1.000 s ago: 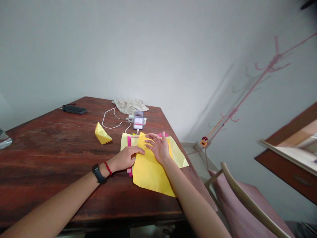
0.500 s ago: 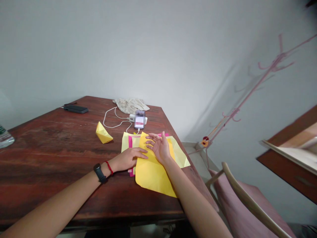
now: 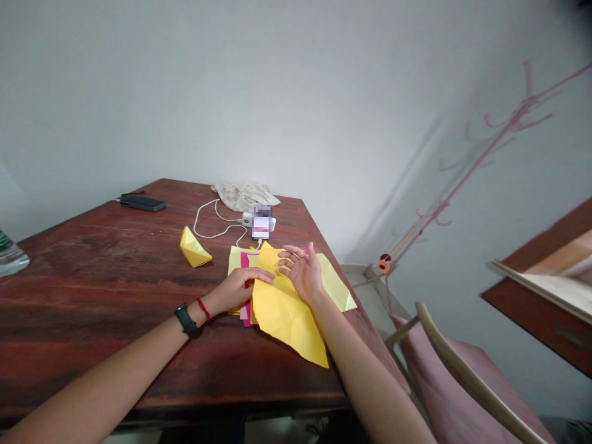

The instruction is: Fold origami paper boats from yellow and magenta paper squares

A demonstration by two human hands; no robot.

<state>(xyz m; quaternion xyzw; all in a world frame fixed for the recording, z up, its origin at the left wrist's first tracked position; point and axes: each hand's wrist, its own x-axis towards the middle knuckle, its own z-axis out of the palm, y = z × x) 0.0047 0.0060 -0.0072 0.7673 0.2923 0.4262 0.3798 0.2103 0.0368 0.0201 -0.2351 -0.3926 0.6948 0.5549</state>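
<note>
The yellow sheet [image 3: 284,314] lies on the papers [image 3: 337,285], long axis 11 to 5 o'clock, spreading toward 4 o'clock from the nearer left hand [image 3: 238,288]; its fingers cross the edge, whether clamped I cannot tell. The right hand [image 3: 303,274], 1 o'clock, keeps fingers apart. Half a second ago, the sheet lay flatter; now its near part buckles.

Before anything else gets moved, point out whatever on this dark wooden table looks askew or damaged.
The creased bright yellow paper sheet slants over the pale yellow and magenta paper stack, out of line with it. The patterned whitish cloth farther back is bunched up.
</note>
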